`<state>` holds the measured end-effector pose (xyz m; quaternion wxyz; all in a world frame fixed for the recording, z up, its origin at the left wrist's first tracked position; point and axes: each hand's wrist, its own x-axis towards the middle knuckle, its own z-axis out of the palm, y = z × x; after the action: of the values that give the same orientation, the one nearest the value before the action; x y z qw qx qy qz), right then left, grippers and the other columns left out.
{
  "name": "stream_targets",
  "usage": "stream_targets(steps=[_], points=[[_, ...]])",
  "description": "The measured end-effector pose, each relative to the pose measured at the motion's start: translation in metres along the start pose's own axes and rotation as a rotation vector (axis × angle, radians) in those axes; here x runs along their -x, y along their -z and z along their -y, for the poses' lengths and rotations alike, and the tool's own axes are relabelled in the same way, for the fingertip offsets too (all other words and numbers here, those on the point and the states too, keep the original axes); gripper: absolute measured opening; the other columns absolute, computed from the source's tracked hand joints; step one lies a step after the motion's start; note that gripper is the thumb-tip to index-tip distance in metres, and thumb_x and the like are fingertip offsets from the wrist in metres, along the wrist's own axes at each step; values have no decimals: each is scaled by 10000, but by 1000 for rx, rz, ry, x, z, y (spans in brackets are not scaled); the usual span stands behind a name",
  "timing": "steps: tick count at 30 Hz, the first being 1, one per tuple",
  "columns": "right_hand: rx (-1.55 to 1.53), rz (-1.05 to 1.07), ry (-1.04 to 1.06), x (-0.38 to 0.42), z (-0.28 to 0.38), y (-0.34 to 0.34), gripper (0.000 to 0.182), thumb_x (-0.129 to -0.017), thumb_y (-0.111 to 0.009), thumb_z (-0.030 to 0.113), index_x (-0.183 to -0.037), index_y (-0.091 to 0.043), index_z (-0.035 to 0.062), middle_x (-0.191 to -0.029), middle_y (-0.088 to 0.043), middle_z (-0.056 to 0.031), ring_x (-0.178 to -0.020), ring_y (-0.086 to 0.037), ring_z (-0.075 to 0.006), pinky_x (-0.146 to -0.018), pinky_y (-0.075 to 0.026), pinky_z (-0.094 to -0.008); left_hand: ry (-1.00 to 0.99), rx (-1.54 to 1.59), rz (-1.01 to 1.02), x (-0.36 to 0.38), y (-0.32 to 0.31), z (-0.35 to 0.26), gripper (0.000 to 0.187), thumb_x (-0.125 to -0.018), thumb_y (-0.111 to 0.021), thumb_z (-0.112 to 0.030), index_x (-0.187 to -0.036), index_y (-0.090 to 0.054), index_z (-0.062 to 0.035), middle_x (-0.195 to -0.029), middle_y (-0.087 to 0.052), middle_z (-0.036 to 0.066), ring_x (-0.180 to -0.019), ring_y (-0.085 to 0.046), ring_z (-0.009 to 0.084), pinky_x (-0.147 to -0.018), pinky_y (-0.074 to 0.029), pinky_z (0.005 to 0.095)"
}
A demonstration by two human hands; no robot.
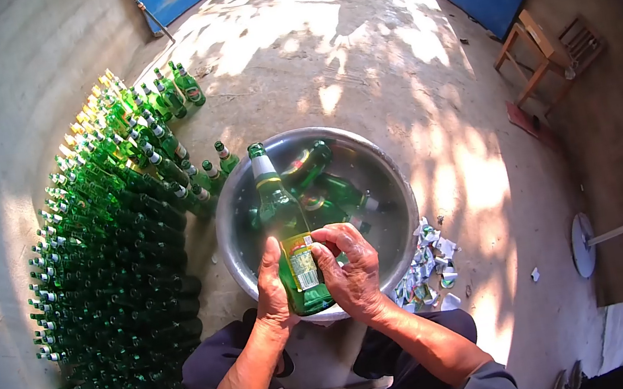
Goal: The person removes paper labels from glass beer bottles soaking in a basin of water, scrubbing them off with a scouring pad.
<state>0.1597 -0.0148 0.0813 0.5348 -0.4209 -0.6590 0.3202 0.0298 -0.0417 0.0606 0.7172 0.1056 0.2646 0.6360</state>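
Gripping bottle point(289, 231) over basin rim point(226, 208)

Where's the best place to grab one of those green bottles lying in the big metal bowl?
Probably the neck. The bottle lies tilted in the basin, so coming down from above and closing around the narrow neck seems easiest. The left hand and right hand grip theirs round the wide body.

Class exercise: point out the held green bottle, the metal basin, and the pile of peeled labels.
Green bottle point(277, 204): head view, on its shoulder.
Metal basin point(399, 180): head view, right rim.
Peeled labels point(428, 261): head view, middle of pile.
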Motion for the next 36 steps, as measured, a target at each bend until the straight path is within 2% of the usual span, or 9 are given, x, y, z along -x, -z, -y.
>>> stream_targets(steps=[2, 9, 11, 13, 15, 18, 20, 23, 36], points=[[-97, -15, -71, 0, 3, 1, 173, -878, -701, -66, -1038, -683, -3, -957, -656, -68, -787, -603, -118, -731, -507, -262, 15, -13, -15, 0, 4, 0, 590, -1032, -478, -557, -1259, -623, -33, -1141, -703, 130, -1019, -696, 260, -932, -567, 403], [-150, 35, -98, -3, 2, 13, 106, -900, -699, -50, -991, -688, 3, -919, -643, -46, -810, -600, -90, -743, -500, -235, 81, 53, -23, 3, 8, -2, 585, -1030, -491, -545, -1266, -622, -25, -1163, -703, 132, -1039, -699, 267, -951, -567, 422], [-197, 23, -129, -1, 2, 13, 106, -906, -698, -45, -1000, -689, 2, -926, -643, -41, -823, -603, -87, -761, -503, -231, 77, 41, 53, 3, 12, -3, 508, -1046, -521, -449, -1384, -529, -70, -1252, -654, 103, -1102, -668, 236, -972, -552, 396], [-244, 12, -158, 2, 0, 12, 106, -912, -697, -40, -1009, -690, 2, -934, -644, -36, -837, -607, -84, -779, -506, -228, 29, -18, 51, 4, 6, -5, 487, -1045, -537, -410, -1393, -522, -70, -1258, -651, 101, -1119, -660, 235, -989, -540, 396], [-351, -37, -346, 5, -2, 8, 111, -923, -709, -18, -1031, -692, -1, -961, -644, -25, -871, -611, -79, -814, -507, -222, -18, -76, 47, 3, 3, -6, 470, -1044, -554, -371, -1402, -515, -69, -1263, -648, 98, -1136, -652, 234, -1005, -529, 396], [-297, -29, -288, 6, 2, 8, 117, -926, -720, 2, -1040, -692, -9, -987, -648, -20, -899, -616, -77, -833, -509, -221, -72, -92, 41, 1, 4, -5, 438, -1037, -573, -334, -1383, -553, -65, -1272, -660, 124, -1160, -649, 266, -1035, -511, 431], [-264, -27, -274, 6, -1, 7, 115, -923, -725, 4, -1032, -692, -12, -989, -650, -23, -900, -616, -80, -833, -511, -224, -89, -86, 80, 0, 4, -5, 449, -1031, -594, -284, -1421, -505, -79, -1272, -645, 90, -1138, -646, 218, -1014, -510, 382], [-234, -18, -251, 6, -7, 8, 110, -918, -730, 5, -1018, -692, -16, -991, -653, -29, -900, -618, -86, -832, -514, -229, -120, -192, 58, 0, 3, -5, 457, -1027, -603, -275, -1431, -501, -85, -1298, -629, 78, -1162, -627, 211, -1029, -494, 377], [-249, 115, -189, -2, -14, 16, 82, -920, -726, -3, -970, -662, -13, -962, -624, -20, -882, -599, -75, -815, -509, -229, -117, -190, 49, 5, 0, -6, 513, -1019, -611, -315, -1460, -468, -96, -1294, -621, 84, -1177, -614, 222, -1048, -478, 387]])
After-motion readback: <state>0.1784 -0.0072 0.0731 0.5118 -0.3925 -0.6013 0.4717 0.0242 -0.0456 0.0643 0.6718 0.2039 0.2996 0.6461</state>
